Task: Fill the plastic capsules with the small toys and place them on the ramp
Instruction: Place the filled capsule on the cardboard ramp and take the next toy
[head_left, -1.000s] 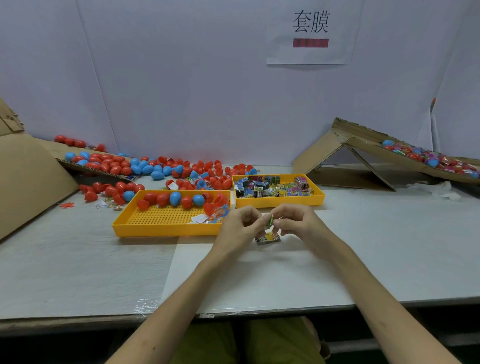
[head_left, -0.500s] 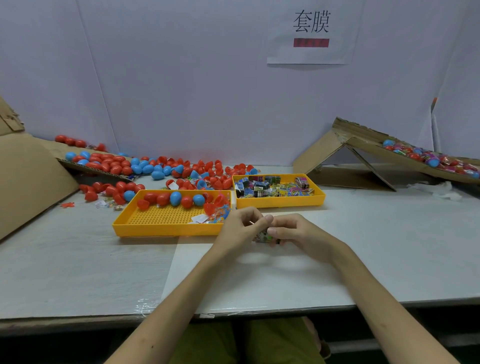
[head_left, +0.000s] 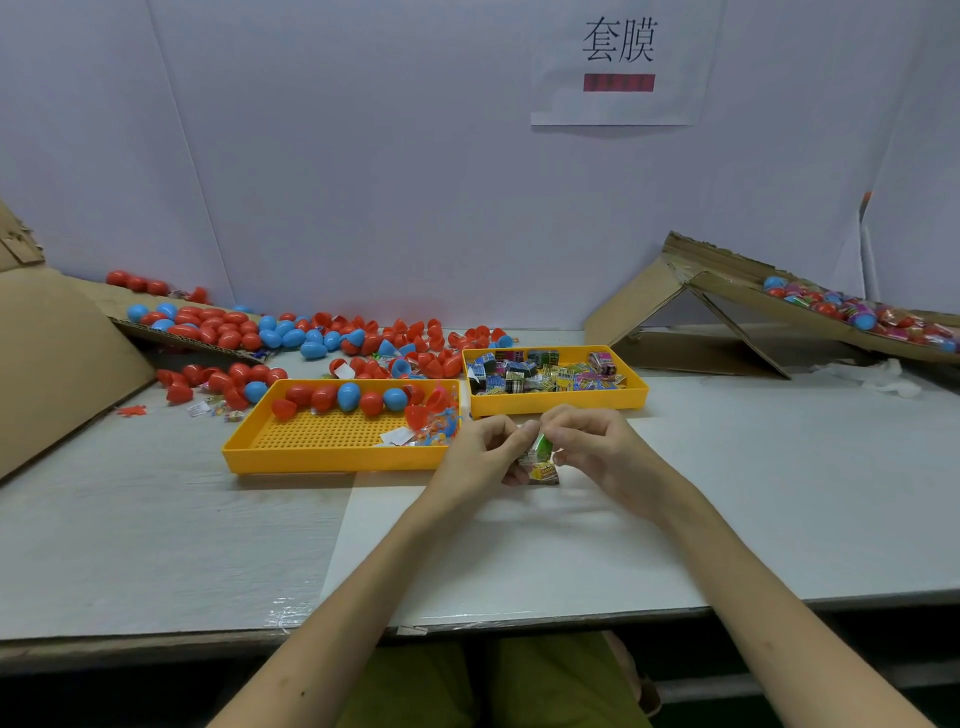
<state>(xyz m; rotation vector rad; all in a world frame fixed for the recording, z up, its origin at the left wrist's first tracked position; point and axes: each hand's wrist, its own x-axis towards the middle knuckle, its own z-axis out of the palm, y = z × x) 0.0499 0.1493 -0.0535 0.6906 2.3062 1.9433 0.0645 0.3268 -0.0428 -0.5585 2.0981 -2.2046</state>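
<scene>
Over the table's middle, my left hand (head_left: 485, 451) and my right hand (head_left: 597, 449) pinch a small colourful toy packet (head_left: 540, 461) together, fingers curled round it from both sides. Just behind them is a yellow tray (head_left: 332, 457) holding red and blue capsules (head_left: 348, 396) and some small toys. A second yellow tray (head_left: 561, 404) to its right is filled with packaged toys. At the far right slopes the cardboard ramp (head_left: 737, 288), with several filled capsules (head_left: 857, 312) lying on it.
Many loose red and blue capsules (head_left: 291, 338) lie on the table and on a cardboard sheet (head_left: 171, 332) at the back left. A large cardboard panel (head_left: 57, 358) leans at the far left. Crumpled plastic film (head_left: 878, 376) lies beneath the ramp.
Both hands stayed at the table's middle, working the toy packet between the fingers. The packet's green part now shows between the fingertips; it was covered half a second ago.
</scene>
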